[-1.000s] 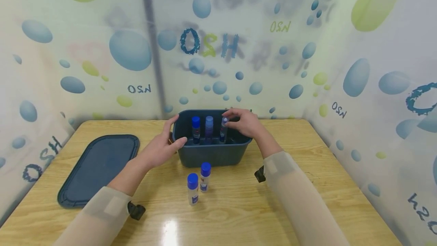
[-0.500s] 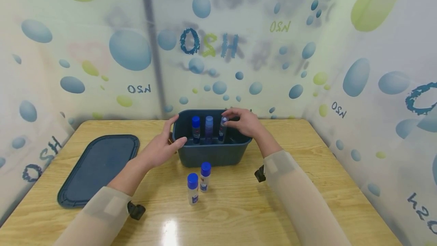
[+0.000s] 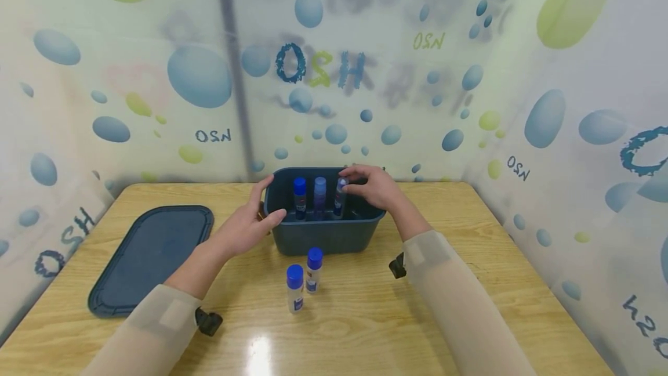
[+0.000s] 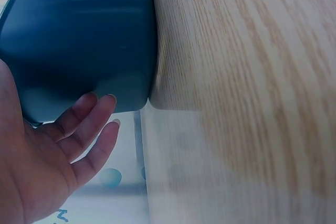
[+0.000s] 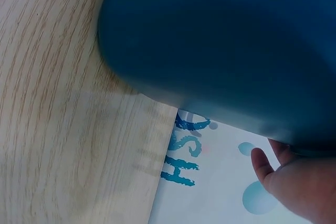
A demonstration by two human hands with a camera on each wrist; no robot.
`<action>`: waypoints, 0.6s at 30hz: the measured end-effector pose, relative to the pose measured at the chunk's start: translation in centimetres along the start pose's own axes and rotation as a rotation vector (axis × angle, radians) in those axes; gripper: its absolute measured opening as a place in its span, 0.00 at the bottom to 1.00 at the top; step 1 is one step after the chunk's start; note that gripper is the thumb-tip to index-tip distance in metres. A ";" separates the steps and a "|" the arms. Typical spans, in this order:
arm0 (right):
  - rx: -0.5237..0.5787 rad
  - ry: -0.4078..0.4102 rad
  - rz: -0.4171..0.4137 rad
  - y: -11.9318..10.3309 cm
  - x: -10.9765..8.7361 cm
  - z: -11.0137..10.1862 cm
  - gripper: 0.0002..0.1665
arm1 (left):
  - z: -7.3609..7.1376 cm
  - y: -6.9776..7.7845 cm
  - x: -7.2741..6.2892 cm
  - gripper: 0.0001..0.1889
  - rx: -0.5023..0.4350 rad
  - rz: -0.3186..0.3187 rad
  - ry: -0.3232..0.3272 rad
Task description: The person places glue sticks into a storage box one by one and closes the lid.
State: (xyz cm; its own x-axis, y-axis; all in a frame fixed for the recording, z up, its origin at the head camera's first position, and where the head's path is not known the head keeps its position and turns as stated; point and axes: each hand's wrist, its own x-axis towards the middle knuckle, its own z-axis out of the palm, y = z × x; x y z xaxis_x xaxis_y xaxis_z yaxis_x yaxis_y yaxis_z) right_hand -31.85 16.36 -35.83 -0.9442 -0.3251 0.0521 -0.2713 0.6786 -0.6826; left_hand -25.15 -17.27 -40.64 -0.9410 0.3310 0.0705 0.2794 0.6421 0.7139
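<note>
A dark blue plastic bin [image 3: 323, 239] stands on the table. Inside it, two glue sticks with blue caps stand upright: a left glue stick [image 3: 300, 205] and a middle glue stick [image 3: 319, 202]. To their right, my right hand [image 3: 373, 187] reaches over the bin and pinches the top of a third glue stick [image 3: 338, 205], which is nearly upright. My left hand [image 3: 247, 222] rests at the bin's left end, thumb and forefinger spread along the rim. In the left wrist view, its other fingers [image 4: 94, 129] lie loose outside the bin wall.
Two more glue sticks stand in front of the bin, a nearer glue stick [image 3: 294, 292] and a farther glue stick [image 3: 313, 274]. A dark blue lid [image 3: 151, 260] lies flat on the wooden table [image 3: 396, 324] at left. Patterned curtains [image 3: 323, 103] surround the table's back and sides.
The pinched glue stick's lower end has shifted slightly left within the bin. The left hand, the bin and the other glue sticks have stayed in place.
</note>
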 end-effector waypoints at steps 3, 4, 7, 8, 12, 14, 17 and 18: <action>0.024 0.004 -0.005 0.1 0.0 0.0 0.25 | 0.1 0.0 0.0 0.49 0.001 -0.004 -0.001; 0.031 0.005 -0.007 0.1 0.0 0.0 0.25 | 0.1 -0.1 0.0 0.49 0.001 -0.005 -0.002; 0.049 0.010 -0.020 0.3 0.1 0.0 0.26 | 0.1 -0.2 0.0 0.49 0.000 -0.003 0.002; 0.054 0.011 -0.024 0.3 0.1 0.0 0.27 | 0.1 -0.2 0.0 0.49 -0.001 -0.001 0.003; 0.080 0.044 -0.034 0.4 0.0 -0.1 0.28 | 0.1 -0.1 0.1 0.50 -0.009 0.006 0.002; 0.100 0.065 -0.038 0.5 -0.1 -0.1 0.28 | 0.0 -0.1 0.1 0.50 -0.008 0.007 -0.003; 0.136 0.103 -0.053 0.5 -0.2 -0.2 0.28 | -0.1 0.0 0.1 0.50 -0.006 0.002 -0.006; 0.147 0.114 -0.060 0.5 -0.2 -0.2 0.28 | -0.1 0.0 0.1 0.50 -0.006 0.000 -0.007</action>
State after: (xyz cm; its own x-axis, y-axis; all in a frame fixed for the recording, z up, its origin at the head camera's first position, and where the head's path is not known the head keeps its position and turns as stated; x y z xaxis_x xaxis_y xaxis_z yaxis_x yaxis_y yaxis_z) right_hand -31.80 16.92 -36.02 -0.9444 -0.2798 0.1726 -0.3057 0.5542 -0.7742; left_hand -25.27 -17.30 -40.59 -0.9397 0.3358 0.0656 0.2781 0.6382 0.7179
